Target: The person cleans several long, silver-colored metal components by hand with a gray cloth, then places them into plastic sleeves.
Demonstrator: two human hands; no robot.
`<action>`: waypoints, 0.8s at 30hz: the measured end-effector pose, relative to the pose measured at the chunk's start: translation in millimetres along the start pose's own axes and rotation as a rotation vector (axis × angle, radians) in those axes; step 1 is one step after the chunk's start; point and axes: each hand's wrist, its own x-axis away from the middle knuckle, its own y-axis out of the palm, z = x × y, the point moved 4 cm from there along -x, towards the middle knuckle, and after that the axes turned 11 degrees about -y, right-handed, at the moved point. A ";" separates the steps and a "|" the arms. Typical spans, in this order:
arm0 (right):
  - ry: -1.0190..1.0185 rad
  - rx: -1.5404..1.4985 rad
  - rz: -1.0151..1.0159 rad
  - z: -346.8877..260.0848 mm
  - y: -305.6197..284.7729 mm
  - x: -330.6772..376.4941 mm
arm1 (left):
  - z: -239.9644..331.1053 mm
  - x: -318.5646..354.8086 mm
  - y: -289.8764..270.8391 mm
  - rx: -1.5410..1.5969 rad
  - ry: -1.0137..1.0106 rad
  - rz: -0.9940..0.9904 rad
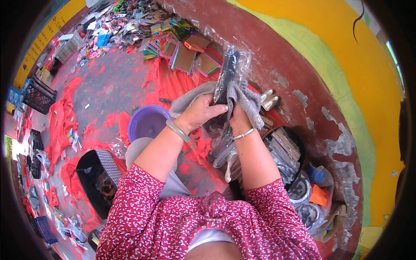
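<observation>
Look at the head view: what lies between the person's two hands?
A dark item in a clear plastic bag stands upright between the left hand and the right hand, with a grey cloth draped around it, in the head view.

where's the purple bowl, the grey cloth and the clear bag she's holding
purple bowl (pixel 147 122): head view, on its inner wall
grey cloth (pixel 248 100): head view, on the fold draped over the right hand
clear bag (pixel 234 65): head view, on its upper part above the hands

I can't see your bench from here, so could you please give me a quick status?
Left hand and right hand both gripping grey cloth around clear packet of dark items. Purple basin below left, clear.
</observation>
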 end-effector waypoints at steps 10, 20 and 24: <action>0.004 -0.046 0.054 0.3 -3.2 4.1 | 4.2 -7.2 9.1 -0.100 0.108 0.073; -0.082 -0.157 0.388 -35.7 -26.9 -13.5 | -22.6 -5.0 12.4 -0.224 -0.187 -0.095; -0.172 -0.256 0.432 -43.5 -47.5 -23.0 | -23.6 -5.6 18.1 -0.238 -0.132 -0.032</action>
